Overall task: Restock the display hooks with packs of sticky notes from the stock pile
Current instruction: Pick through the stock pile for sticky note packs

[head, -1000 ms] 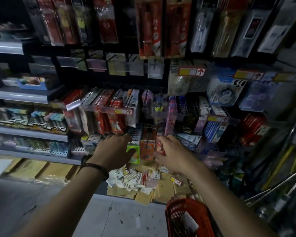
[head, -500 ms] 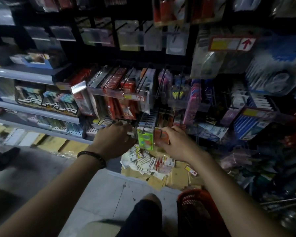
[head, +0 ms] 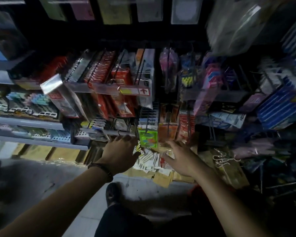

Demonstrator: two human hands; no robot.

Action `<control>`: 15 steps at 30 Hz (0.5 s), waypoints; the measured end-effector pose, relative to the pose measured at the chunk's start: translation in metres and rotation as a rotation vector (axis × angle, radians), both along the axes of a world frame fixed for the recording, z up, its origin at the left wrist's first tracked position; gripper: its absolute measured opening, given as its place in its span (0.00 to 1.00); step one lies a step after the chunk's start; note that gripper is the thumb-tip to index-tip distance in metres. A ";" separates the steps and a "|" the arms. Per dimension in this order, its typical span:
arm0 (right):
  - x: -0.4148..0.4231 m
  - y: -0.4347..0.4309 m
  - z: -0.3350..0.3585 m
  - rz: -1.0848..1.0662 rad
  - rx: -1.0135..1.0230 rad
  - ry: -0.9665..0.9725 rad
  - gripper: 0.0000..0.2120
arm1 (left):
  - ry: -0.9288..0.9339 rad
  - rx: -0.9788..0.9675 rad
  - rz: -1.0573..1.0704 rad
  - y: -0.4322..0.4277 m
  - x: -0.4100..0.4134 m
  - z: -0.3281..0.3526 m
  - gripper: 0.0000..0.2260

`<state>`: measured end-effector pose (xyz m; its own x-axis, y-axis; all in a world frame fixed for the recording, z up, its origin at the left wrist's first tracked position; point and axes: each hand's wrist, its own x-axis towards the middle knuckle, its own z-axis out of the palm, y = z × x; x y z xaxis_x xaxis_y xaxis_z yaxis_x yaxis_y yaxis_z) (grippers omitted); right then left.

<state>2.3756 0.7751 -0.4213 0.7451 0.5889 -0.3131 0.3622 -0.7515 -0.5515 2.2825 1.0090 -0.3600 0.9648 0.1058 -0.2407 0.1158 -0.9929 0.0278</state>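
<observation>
Sticky-note pack [head: 148,138], green, hangs at its hook's front, facing out for shoppers. Left hand [head: 120,152] is just left of it, right hand [head: 180,159] below-right of it, over the stock pile [head: 149,162], likely fetching more; both grips are too blurred to tell.

Dim light on the rack: wire hooks [head: 140,69] carry rows of hanging packs, with red packs [head: 121,77] up left, a bright green pack [head: 148,138] at the front of a lower hook and an orange pack [head: 167,132] just beside it. On the left, grey shelves [head: 26,120] hold pastel items [head: 39,100]. Down low, a loose pile of white packs [head: 149,162] lies on brown envelopes [head: 162,179], at the edge of the grey floor [head: 41,178].
</observation>
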 end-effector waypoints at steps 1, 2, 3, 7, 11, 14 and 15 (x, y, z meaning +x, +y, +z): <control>0.003 0.012 -0.014 -0.019 0.011 0.003 0.30 | 0.021 0.008 -0.024 0.013 0.006 -0.013 0.24; 0.005 0.025 -0.031 -0.035 0.027 0.010 0.30 | 0.040 0.006 -0.040 0.026 0.012 -0.027 0.24; 0.008 0.038 -0.051 -0.048 0.032 0.023 0.30 | 0.052 -0.004 -0.048 0.039 0.017 -0.043 0.23; 0.025 0.080 -0.133 -0.053 -0.014 0.043 0.27 | 0.098 0.007 -0.073 0.079 0.039 -0.120 0.20; 0.026 0.101 -0.227 -0.054 -0.049 0.020 0.31 | 0.070 0.036 -0.084 0.103 0.043 -0.213 0.18; 0.014 0.113 -0.291 -0.075 -0.052 0.001 0.32 | 0.065 0.028 -0.053 0.120 0.029 -0.282 0.19; 0.008 0.117 -0.308 -0.088 -0.046 -0.018 0.31 | 0.057 0.005 -0.043 0.124 0.023 -0.303 0.19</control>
